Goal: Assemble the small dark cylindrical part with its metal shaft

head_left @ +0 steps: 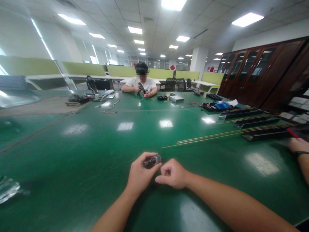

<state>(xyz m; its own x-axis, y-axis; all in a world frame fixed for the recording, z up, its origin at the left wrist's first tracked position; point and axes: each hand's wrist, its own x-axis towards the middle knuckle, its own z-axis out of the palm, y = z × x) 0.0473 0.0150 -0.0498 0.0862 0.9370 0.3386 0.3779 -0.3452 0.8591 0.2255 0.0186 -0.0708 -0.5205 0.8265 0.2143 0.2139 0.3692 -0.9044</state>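
My left hand is closed around a small cylindrical metal part. The part has a narrow dark shaft at its left end and a wider, greyish round end at the right; its exact kind is unclear. Just to the right, close to the left fingertips, is my right hand, its fingers curled in and its thumb pointing left. Whether anything sits inside those curled fingers is hidden. Both hands are over the green tabletop, near its front.
Thin long rods lie toward black channel-shaped trays at the right. Another person's hand reaches in there. Across the table sits a person holding a dark tool. Cables and parts lie far left, crumpled clear plastic near left.
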